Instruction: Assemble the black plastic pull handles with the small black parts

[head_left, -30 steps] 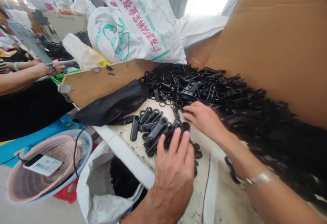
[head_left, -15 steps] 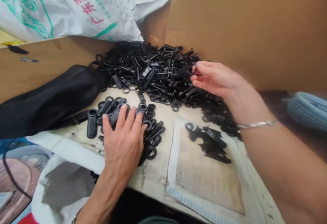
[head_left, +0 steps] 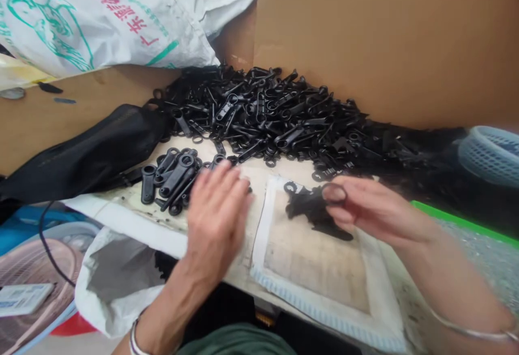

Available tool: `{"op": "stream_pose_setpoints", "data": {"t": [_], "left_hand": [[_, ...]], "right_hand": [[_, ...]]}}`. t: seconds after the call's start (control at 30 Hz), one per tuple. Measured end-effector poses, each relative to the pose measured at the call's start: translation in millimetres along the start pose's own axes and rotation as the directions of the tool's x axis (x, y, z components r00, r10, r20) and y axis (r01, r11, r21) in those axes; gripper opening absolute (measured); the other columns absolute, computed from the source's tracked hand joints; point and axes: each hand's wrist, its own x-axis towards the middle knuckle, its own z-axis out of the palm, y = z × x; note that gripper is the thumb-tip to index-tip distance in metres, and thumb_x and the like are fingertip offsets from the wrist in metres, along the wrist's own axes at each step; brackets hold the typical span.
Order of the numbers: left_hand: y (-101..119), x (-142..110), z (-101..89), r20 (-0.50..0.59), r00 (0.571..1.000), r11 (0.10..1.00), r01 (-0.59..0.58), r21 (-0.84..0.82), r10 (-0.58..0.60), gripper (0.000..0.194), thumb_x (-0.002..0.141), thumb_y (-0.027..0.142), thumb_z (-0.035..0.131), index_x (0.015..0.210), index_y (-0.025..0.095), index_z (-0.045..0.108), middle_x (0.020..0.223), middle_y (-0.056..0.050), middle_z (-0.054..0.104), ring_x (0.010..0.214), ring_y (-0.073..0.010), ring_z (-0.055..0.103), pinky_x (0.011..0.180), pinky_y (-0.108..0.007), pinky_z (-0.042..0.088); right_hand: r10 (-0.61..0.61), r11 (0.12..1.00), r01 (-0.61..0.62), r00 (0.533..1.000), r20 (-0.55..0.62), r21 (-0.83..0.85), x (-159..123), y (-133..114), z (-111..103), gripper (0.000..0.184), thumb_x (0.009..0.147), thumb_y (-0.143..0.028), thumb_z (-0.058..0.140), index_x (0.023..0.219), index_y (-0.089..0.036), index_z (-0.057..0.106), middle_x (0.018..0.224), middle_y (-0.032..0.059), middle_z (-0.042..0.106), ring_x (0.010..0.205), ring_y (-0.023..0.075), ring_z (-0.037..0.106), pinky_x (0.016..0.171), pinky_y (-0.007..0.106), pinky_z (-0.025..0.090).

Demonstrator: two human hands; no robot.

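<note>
My right hand (head_left: 365, 203) pinches a black plastic part with a ring end (head_left: 334, 193), slightly blurred, above the mat. Beneath it, several dark flat black pieces (head_left: 312, 212) lie on the pale cloth mat (head_left: 308, 274). My left hand (head_left: 219, 209) is stretched out, fingers nearly straight and smeared by motion, over the right side of a small group of black ring-ended parts (head_left: 178, 174). It hides some of them, and I see nothing gripped in it. A large heap of similar black parts (head_left: 263, 112) lies behind both hands.
Cardboard walls (head_left: 385, 41) stand behind the heap. A printed white sack (head_left: 109, 20) hangs at upper left, above a black cloth (head_left: 89, 149). Below left are an open white bag (head_left: 117, 279) and a pink basket (head_left: 36, 263). A blue basket (head_left: 490, 155) and green-rimmed tray (head_left: 458, 222) sit right.
My right hand has come from the heap toward me, over the mat, with a black part in its fingers. My left hand has shifted right across the small group, uncovering parts at its left.
</note>
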Motion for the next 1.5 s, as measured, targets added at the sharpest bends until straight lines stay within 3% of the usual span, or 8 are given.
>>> {"op": "stream_pose_setpoints", "data": {"t": [0.07, 0.13, 0.27, 0.5, 0.77, 0.9, 1.23, 1.5], "left_hand": [[21, -2, 5.4, 0.282, 0.956, 0.912, 0.181, -0.367, -0.077, 0.032, 0.092, 0.022, 0.059, 0.124, 0.017, 0.066, 0.125, -0.011, 0.07, 0.123, -0.0269, 0.061, 0.107, -0.042, 0.046], [36, -5, 13.0, 0.591, 0.796, 0.643, 0.523, -0.56, -0.132, 0.035, 0.093, 0.027, 0.058, 0.127, 0.018, 0.064, 0.104, -0.008, 0.074, 0.097, -0.0226, 0.069, 0.084, -0.033, 0.055], [43, -11, 22.9, 0.816, 0.525, 0.132, 0.851, -0.508, -0.242, 0.036, 0.09, 0.031, 0.062, 0.121, 0.013, 0.065, 0.075, -0.002, 0.063, 0.067, -0.0134, 0.059, 0.059, -0.023, 0.045], [36, -13, 16.5, 0.848, 0.445, -0.089, 0.869, -0.487, -0.289, 0.016, 0.089, 0.029, 0.064, 0.097, 0.016, 0.061, 0.078, 0.002, 0.056, 0.071, -0.0089, 0.048, 0.069, -0.021, 0.038], [38, -17, 25.1, 0.871, 0.425, -0.316, 0.814, -0.487, -0.246, 0.045, 0.078, 0.013, 0.068, 0.122, 0.017, 0.059, 0.093, -0.002, 0.062, 0.072, -0.0087, 0.056, 0.071, -0.023, 0.038], [42, -18, 32.1, 0.866, 0.471, -0.41, 0.766, -0.495, -0.166, 0.047, 0.072, 0.004, 0.067, 0.116, 0.019, 0.067, 0.131, -0.009, 0.06, 0.109, -0.0207, 0.062, 0.079, -0.026, 0.044], [49, -17, 26.7, 0.836, 0.547, -0.427, 0.745, -0.512, -0.046, 0.052, 0.08, 0.006, 0.069, 0.129, 0.021, 0.065, 0.137, -0.007, 0.061, 0.131, -0.025, 0.051, 0.11, -0.038, 0.036], [48, -28, 27.4, 0.762, 0.644, -0.371, 0.693, -0.618, -0.064, 0.055, 0.085, 0.012, 0.069, 0.137, 0.024, 0.059, 0.142, -0.009, 0.058, 0.135, -0.0266, 0.048, 0.117, -0.045, 0.031]], "right_hand": [[-0.005, 0.985, 0.018, 0.997, 0.076, -0.172, -2, 2, 14, 0.045, 0.085, -0.066, 0.052, 0.074, -0.023, 0.051, 0.056, -0.0033, 0.045, 0.045, 0.0118, 0.042, 0.042, 0.027, 0.041], [-0.029, 0.926, 0.054, 0.997, 0.072, -0.373, 4, 3, 23, 0.051, 0.09, -0.07, 0.035, 0.077, -0.023, 0.051, 0.052, -0.0031, 0.046, 0.043, 0.0124, 0.043, 0.043, 0.028, 0.041], [-0.123, 0.757, 0.011, 0.984, -0.126, -0.654, 32, 4, 33, 0.036, 0.094, -0.049, 0.045, 0.084, -0.019, 0.063, 0.076, 0.0058, 0.064, 0.067, 0.0177, 0.06, 0.062, 0.03, 0.047], [-0.168, 0.467, -0.109, 0.963, -0.209, -0.878, 70, 4, 38, 0.014, 0.087, -0.029, 0.065, 0.085, -0.016, 0.069, 0.094, 0.0077, 0.07, 0.097, 0.023, 0.065, 0.091, 0.043, 0.048], [-0.268, 0.72, 0.019, 0.93, -0.252, -0.694, 20, 3, 16, 0.038, 0.094, -0.041, 0.053, 0.121, -0.019, 0.067, 0.111, 0.0103, 0.074, 0.092, 0.0225, 0.073, 0.085, 0.04, 0.058], [-0.362, 0.92, 0.243, 0.827, -0.429, -0.309, -15, 27, 34, 0.023, 0.076, -0.036, 0.078, 0.095, -0.024, 0.074, 0.099, 0.0038, 0.076, 0.088, 0.0205, 0.074, 0.084, 0.037, 0.061], [-0.786, 0.484, 0.3, 0.563, -0.257, -0.822, -26, 64, 81, 0.012, 0.086, -0.013, 0.067, 0.093, -0.022, 0.071, 0.116, 0.0061, 0.073, 0.103, 0.0208, 0.071, 0.097, 0.041, 0.056], [-0.801, 0.368, 0.309, 0.585, -0.13, -0.877, -34, 58, 80, 0.009, 0.088, -0.014, 0.066, 0.094, -0.02, 0.07, 0.116, 0.0064, 0.073, 0.102, 0.0194, 0.072, 0.093, 0.035, 0.059]]}}
